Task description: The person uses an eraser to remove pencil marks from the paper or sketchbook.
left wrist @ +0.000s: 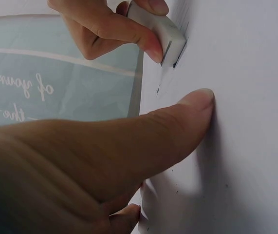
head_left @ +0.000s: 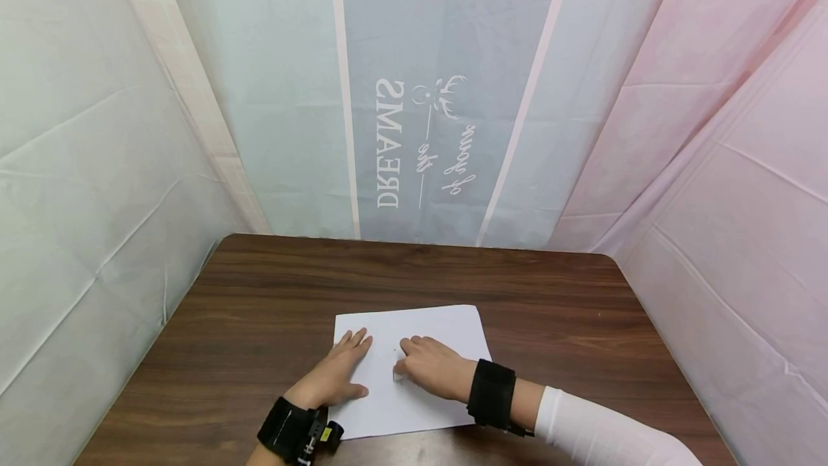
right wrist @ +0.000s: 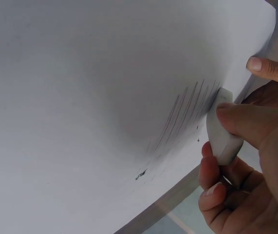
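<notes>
A white eraser [right wrist: 222,129] is pinched between the thumb and fingers of my right hand [head_left: 435,367], its end against the white paper [head_left: 440,408]. Beside it on the sheet run several thin grey pencil lines [right wrist: 182,114], and a dark crumb [right wrist: 141,174] lies near them. My left hand [head_left: 339,369] rests on the left part of the paper, fingers straight and thumb spread out. In the left wrist view its thumb [left wrist: 177,117] is close to the eraser [left wrist: 165,36] but apart from it.
The paper lies near the front of a dark brown wooden table [head_left: 278,308]. Pale printed cloth [head_left: 446,34] hangs behind the table and on both sides. A black strap with a small camera [head_left: 333,433] sits around the left wrist, and another black strap [head_left: 491,393] around the right.
</notes>
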Demonstrator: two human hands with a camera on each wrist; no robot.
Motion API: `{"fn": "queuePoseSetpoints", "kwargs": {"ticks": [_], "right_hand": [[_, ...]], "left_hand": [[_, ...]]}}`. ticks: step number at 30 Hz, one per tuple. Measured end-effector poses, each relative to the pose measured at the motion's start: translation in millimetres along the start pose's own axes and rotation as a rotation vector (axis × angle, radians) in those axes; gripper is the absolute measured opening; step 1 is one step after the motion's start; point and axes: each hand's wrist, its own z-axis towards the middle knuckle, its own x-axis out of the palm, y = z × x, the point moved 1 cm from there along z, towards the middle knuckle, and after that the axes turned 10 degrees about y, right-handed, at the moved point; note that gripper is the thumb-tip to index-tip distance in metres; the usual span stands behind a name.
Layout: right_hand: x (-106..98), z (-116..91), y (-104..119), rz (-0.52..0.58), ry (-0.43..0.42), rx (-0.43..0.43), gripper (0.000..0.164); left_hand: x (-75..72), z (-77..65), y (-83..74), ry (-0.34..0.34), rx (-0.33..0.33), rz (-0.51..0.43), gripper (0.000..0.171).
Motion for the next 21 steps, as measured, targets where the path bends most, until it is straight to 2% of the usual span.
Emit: {"fn": "queuePoseSetpoints", "kwargs": {"ticks": [21], "right_hand": [[2.3, -5.6, -2.2, -0.007, 0.009, 0.014, 0.014]], "left_hand": [[-0.4, -1.7, -2.3, 0.002, -0.007, -0.002, 0.086]]}}
